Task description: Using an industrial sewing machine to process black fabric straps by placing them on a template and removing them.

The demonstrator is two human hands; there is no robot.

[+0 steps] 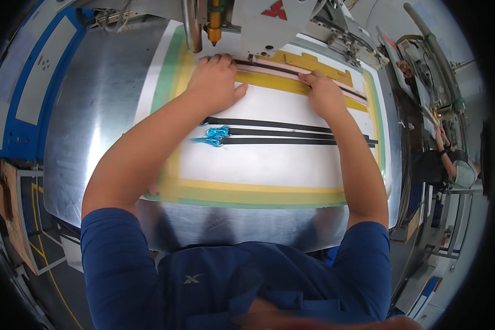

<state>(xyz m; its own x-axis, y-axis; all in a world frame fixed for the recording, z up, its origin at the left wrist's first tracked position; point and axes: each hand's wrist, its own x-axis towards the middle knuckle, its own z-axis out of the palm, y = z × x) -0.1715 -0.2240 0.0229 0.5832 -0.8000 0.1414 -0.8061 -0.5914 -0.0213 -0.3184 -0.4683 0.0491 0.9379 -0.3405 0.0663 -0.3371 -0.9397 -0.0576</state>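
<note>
A long black strap (269,68) lies in a narrow pink-edged channel of a yellow jig (280,84) on the white board. My left hand (217,82) rests at the strap's left end, fingers laid over it and thumb held out to the side; what lies under the fingers is hidden. Farther right, my right hand (324,94) has its fingertips pressed together on the strap and channel edge. Nearer to me, three loose black straps (280,133) lie side by side, with shiny blue pieces (219,132) at their left ends. My right forearm crosses over their right part.
A brass-coloured nozzle (214,30) and a grey machine housing (272,25) hang just beyond my hands. Yellow and green tape (247,192) borders the white board on a metal table (93,104). A blue cabinet (25,82) stands left; another person (462,168) works far right.
</note>
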